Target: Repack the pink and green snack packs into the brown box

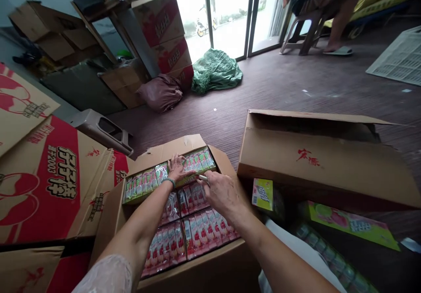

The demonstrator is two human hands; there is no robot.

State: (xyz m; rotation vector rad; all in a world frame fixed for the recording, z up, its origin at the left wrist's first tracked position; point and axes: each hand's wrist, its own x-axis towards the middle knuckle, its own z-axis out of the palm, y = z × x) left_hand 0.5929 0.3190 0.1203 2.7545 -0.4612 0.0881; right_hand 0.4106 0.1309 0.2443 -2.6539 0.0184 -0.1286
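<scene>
In front of me an open cardboard carton (194,140) holds rows of packed snack boxes. Along its far side stand boxes of green-wrapped packets (144,182), and nearer to me lie boxes of pink-wrapped packets (208,231). My left hand (176,169) rests with its fingers spread on the green-wrapped packets, at about the middle of the row. Just right of it, my right hand (223,193) is closed round a small whitish stick-like thing (203,178), whose kind I cannot make out. Its tip points toward the near edge of the green row.
To the right stands a large opened carton (279,152). Beside it lie a small yellow-green box (262,194) and a long green box (353,225). Printed red cartons (70,183) crowd the left. A green sack (217,71) lies by the glass door; a person sits at upper right.
</scene>
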